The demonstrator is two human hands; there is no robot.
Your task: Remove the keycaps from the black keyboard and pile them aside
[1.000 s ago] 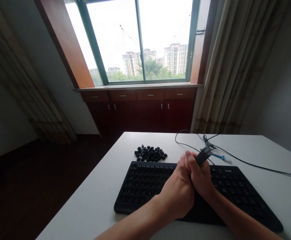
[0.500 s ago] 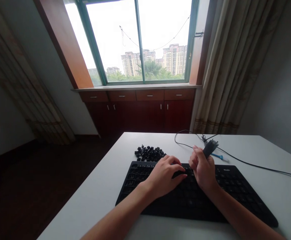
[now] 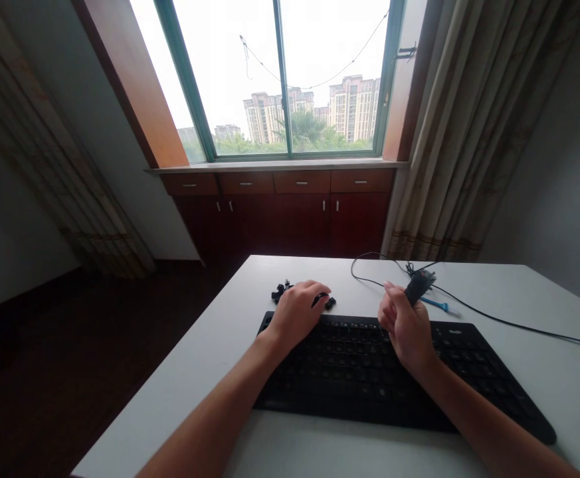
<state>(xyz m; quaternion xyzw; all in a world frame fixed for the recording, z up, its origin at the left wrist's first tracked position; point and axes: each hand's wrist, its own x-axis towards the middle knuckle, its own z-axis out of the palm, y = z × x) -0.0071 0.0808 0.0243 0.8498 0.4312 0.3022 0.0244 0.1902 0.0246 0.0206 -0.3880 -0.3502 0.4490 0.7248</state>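
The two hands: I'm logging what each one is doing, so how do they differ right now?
The left hand lies palm down, fingers spread over the pile of loose keycaps beyond the keyboard; the right hand is raised above the keyboard. The left hand's grip on anything is hidden, while the right hand's grip is shut on a black tool. Both are bare.

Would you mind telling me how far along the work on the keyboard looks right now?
Done: a pile of loose black keycaps lies on the white table, beyond the keyboard. In hand: the left hand rests over that pile, and the right hand holds a dark tool in its grip above the keys. Left: how many keys are off cannot be told; the keyboard is too dark.
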